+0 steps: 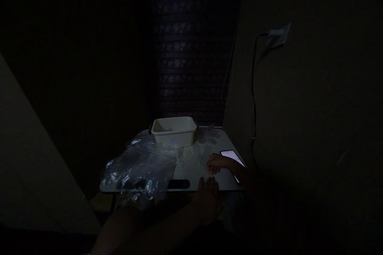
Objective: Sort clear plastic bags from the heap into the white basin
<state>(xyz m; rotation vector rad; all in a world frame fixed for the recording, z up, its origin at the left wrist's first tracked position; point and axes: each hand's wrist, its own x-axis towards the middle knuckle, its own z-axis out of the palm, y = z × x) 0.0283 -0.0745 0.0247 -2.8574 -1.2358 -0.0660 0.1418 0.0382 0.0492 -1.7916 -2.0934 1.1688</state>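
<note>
The room is very dark. My left hand (pixel 207 191) reaches the near edge of a white table (pixel 185 169), fingers stretched out and slightly apart, with nothing visible in it. Just beyond it, my right hand (pixel 218 162) comes in from the right with its fingers curled down near the tabletop. What those fingers pinch, if anything, is too dim to make out. Thin clear plastic (pixel 205 152) lies flat by the right hand. A phone (pixel 231 155) with a lit screen rests under the right wrist, partly covered by the forearm.
A white plastic tub (pixel 175 137) with dark handles stands at the table's back. Crumpled clear plastic bags (pixel 140 163) cover the left side and hang over the front edge. A dark cable (pixel 253 87) runs down the right wall from an outlet (pixel 277 36). Dark blinds (pixel 176 48) hang behind.
</note>
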